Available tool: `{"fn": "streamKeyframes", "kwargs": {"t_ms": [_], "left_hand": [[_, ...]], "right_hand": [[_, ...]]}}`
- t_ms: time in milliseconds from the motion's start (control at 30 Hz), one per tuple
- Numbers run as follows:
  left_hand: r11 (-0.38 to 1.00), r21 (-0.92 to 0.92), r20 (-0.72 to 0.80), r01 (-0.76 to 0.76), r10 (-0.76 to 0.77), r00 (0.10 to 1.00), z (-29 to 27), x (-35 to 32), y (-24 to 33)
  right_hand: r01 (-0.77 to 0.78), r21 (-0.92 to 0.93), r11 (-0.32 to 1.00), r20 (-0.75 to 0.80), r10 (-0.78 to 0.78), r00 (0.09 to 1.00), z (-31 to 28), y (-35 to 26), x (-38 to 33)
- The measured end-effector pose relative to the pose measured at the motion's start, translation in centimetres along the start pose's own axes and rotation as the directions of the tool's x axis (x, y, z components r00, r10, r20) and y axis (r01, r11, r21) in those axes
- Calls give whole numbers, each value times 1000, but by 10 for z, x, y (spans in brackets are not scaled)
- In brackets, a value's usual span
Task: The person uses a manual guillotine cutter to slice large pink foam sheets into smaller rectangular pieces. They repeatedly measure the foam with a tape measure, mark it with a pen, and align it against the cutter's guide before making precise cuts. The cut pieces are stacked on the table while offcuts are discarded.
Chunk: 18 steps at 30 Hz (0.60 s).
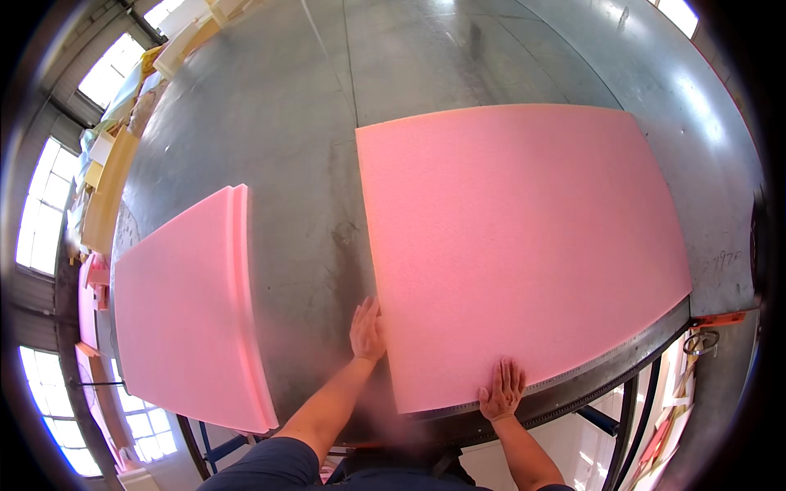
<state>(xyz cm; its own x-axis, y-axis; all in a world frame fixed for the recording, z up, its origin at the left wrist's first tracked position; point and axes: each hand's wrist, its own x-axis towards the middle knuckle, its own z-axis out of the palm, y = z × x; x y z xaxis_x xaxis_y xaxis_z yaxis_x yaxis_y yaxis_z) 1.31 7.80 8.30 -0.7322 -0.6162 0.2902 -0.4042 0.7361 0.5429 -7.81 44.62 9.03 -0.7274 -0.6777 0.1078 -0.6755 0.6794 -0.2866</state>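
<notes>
- Large pink foam sheet (524, 245): lies flat on the grey metal table (303, 147), to the right of the table's middle. Its near edge runs along the table's front rim, beside a metal ruler strip (606, 360) set into that rim. A thin yellowish band shows along its far and left edges.
- Left hand (368, 330): open, fingers held together and pointing away from the person. It rests on the table surface with its fingers against the left edge of the large pink foam sheet, near the sheet's lower left corner. It grips nothing. The bare forearm runs down to a dark sleeve at the lower edge of the view.
- Right hand (503, 389): open, fingers spread, palm down. It lies flat on top of the large pink foam sheet, just inside the sheet's near edge. It presses on the sheet and does not close around it.
- Stack of pink foam sheets (188, 311): lies on the left part of the same table, well apart from the large sheet, with bare metal between them. At least two layers show at its right edge.
- Surroundings: pale foam blocks (110, 184) are piled beyond the table's far left edge. Bright windows (41, 213) line the left wall. An orange clamp (720, 319) sits at the table's right front corner.
</notes>
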Motion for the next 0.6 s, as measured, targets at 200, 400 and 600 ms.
{"fn": "streamKeyframes", "kwargs": {"t_ms": [200, 400, 600], "left_hand": [[1000, 6, 24, 15, -15, 1000, -1, 0, 1], [999, 41, 9, -15, 15, 1000, 2, 0, -1], [999, 34, 17, -12, 11, 1000, 0, 1, 0]], "right_hand": [[-6, -3, 1000, 4, 6, 1000, -1, 0, 2], [-18, 2, 1000, 5, 18, 1000, -1, 1, 1], [-14, 6, 1000, 9, 14, 1000, 1, 2, 1]]}}
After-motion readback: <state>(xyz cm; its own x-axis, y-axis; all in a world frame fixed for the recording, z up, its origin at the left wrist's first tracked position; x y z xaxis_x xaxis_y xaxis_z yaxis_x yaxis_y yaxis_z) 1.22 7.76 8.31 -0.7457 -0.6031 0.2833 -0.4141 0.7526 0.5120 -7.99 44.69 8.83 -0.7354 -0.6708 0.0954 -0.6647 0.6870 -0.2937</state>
